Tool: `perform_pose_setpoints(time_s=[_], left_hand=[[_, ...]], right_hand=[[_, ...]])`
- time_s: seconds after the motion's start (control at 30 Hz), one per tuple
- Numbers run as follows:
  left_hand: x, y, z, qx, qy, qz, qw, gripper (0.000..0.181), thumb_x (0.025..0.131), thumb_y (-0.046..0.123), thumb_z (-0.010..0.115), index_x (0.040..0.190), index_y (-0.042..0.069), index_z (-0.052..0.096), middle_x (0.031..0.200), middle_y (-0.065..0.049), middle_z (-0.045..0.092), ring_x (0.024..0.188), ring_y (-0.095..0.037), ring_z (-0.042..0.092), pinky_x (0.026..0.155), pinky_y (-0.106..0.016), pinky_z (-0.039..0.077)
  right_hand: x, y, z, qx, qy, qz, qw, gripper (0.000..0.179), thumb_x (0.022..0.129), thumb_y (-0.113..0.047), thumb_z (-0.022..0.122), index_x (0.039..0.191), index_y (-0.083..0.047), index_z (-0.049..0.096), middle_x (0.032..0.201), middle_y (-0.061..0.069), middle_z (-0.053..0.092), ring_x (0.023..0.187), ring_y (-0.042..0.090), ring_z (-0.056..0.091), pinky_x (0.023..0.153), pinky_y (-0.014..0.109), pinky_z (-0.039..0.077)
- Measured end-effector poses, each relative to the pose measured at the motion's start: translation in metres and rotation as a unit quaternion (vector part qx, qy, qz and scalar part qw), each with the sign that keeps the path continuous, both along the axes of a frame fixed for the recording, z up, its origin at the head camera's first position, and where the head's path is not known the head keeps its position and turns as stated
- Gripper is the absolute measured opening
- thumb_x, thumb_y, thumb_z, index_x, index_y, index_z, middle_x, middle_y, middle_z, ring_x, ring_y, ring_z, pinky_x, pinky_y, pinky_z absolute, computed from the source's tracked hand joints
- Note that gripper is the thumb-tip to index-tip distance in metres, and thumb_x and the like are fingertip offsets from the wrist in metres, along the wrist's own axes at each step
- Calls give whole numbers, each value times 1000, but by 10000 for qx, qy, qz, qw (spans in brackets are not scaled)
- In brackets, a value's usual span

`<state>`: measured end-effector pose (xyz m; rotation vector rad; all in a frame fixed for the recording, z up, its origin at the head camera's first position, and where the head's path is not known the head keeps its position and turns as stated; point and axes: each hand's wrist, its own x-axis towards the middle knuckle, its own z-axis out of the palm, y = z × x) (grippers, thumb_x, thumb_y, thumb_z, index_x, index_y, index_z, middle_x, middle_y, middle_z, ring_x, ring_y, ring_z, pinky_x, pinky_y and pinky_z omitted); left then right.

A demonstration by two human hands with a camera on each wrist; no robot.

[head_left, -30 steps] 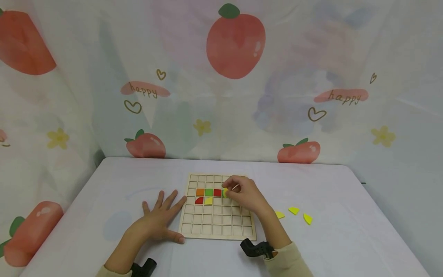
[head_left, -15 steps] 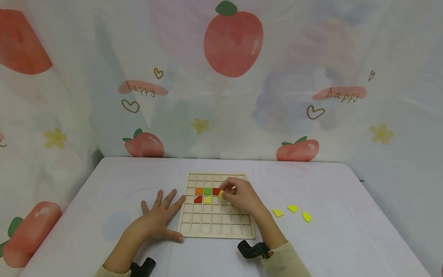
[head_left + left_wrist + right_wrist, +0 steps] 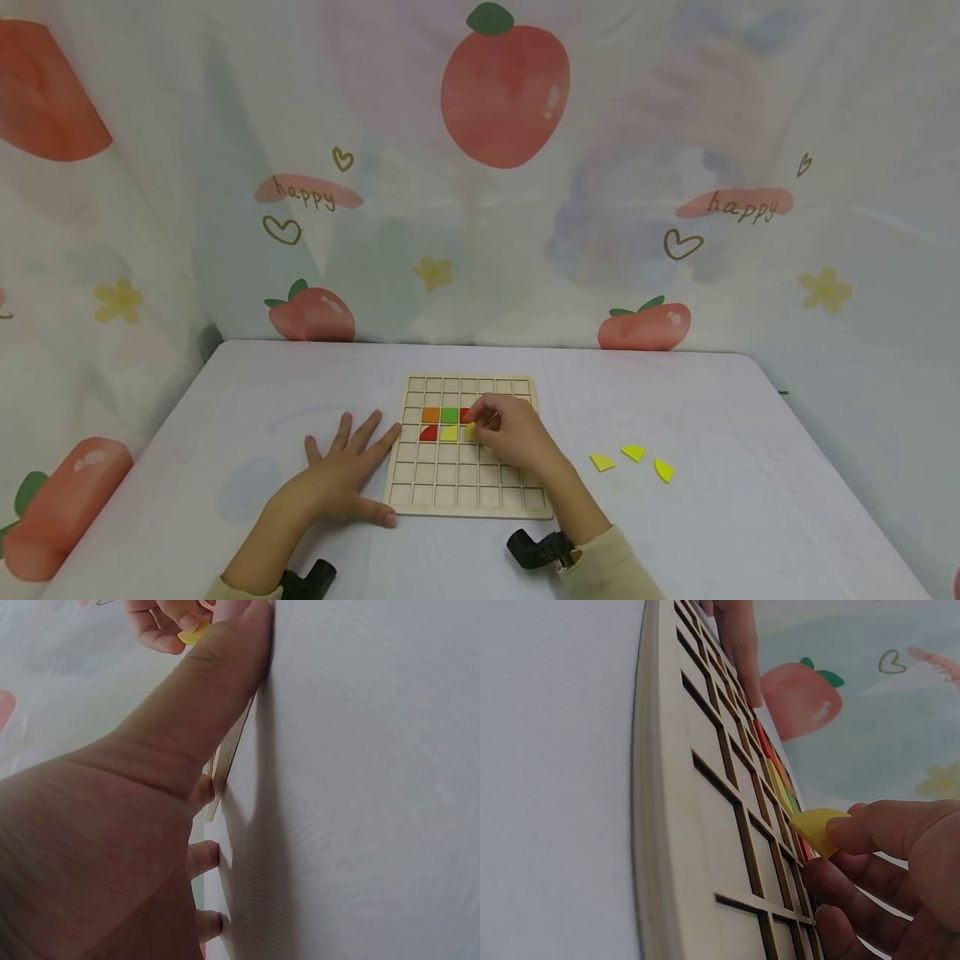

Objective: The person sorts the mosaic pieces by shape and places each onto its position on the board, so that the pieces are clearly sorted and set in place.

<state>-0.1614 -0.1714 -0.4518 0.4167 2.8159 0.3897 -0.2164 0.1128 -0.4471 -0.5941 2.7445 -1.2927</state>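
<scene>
A wooden grid board (image 3: 468, 497) lies on the table. My right hand (image 3: 513, 432) is over its middle, pinching a yellow quarter-circle piece (image 3: 815, 826) between thumb and fingers. The piece is tilted, one corner right at the grid beside a placed yellow piece (image 3: 448, 433). In the same row sits a red curved-edge piece (image 3: 429, 433). The row behind holds an orange square (image 3: 431, 414), a green square (image 3: 449, 414) and a red piece (image 3: 464, 414) partly hidden by my fingers. My left hand (image 3: 337, 482) rests with fingers spread, its thumb and a fingertip at the board's left edge.
Three loose yellow pieces, a left one (image 3: 602, 462), a middle one (image 3: 633, 452) and a right one (image 3: 663, 471), lie right of the board on the white-covered table (image 3: 750, 517). A printed cloth backdrop (image 3: 480, 217) rises behind the table.
My right hand has moved left and slightly nearer with the yellow piece, from the right of the red piece to the row in front. The left hand stays in place.
</scene>
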Motion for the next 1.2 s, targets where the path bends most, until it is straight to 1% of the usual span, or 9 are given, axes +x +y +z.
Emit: perform_pose_setpoints(time_s=[0.3, 0.43, 0.53, 0.63, 0.73, 0.87, 0.97, 1.2], left_hand=[[2, 0, 2, 52, 16, -29, 10000, 125, 56, 75, 79, 159, 28, 27, 168, -12, 10, 149, -53, -4, 96, -88, -2], [2, 1, 3, 82, -30, -8, 10000, 125, 56, 74, 80, 159, 28, 27, 168, -12, 10, 149, -52, -5, 97, -87, -3], [2, 1, 4, 96, -56, -5, 9999, 125, 56, 74, 80, 159, 28, 27, 168, -12, 10, 149, -52, -5, 97, -87, -4], [2, 1, 4, 97, -52, -4, 9999, 125, 56, 74, 79, 159, 28, 26, 168, -12, 10, 149, -52, -5, 97, -87, -4], [1, 0, 4, 83, -38, -9, 10000, 125, 56, 75, 79, 159, 28, 26, 168, -12, 10, 149, -52, -5, 97, -87, -3], [0, -1, 3, 63, -12, -48, 10000, 125, 56, 76, 78, 159, 28, 26, 168, -11, 9, 149, -52, -5, 97, -87, -3], [0, -2, 2, 76, 10, -70, 9999, 125, 56, 76, 78, 159, 28, 26, 168, -12, 9, 149, -52, -5, 97, -87, -3], [1, -1, 3, 83, -8, -47, 10000, 125, 56, 75, 79, 159, 28, 26, 168, -11, 10, 149, -52, -5, 97, -87, -3]], right_hand=[[3, -4, -1, 289, 122, -50, 9995, 10, 89, -8, 71, 95, -16, 71, 82, -9, 64, 74, 9, 59, 71, 28, 51], [4, -4, -1, 416, 167, -47, 9990, 9, 89, -10, 71, 95, -17, 73, 84, -9, 66, 75, 7, 60, 72, 27, 51], [4, -4, -1, 434, 209, -36, 9988, 9, 90, -10, 71, 95, -17, 74, 89, -7, 69, 78, 6, 61, 74, 27, 53], [3, -4, -2, 387, 217, -43, 9990, 10, 90, -10, 70, 96, -16, 75, 90, -6, 70, 78, 7, 61, 74, 28, 52], [3, -4, -2, 361, 235, -50, 9991, 11, 91, -10, 70, 97, -17, 74, 87, -8, 68, 77, 7, 61, 74, 28, 52], [2, -5, -3, 461, 315, -108, 9984, 10, 90, -9, 71, 94, -18, 73, 85, -10, 67, 76, 7, 59, 73, 27, 51], [3, -5, -2, 589, 374, -180, 9974, 9, 90, -9, 70, 92, -17, 74, 87, -9, 66, 76, 8, 58, 72, 27, 51], [5, -6, -1, 875, 396, -221, 9951, 13, 89, -8, 70, 97, -13, 77, 92, -4, 63, 77, 9, 55, 70, 26, 49]])
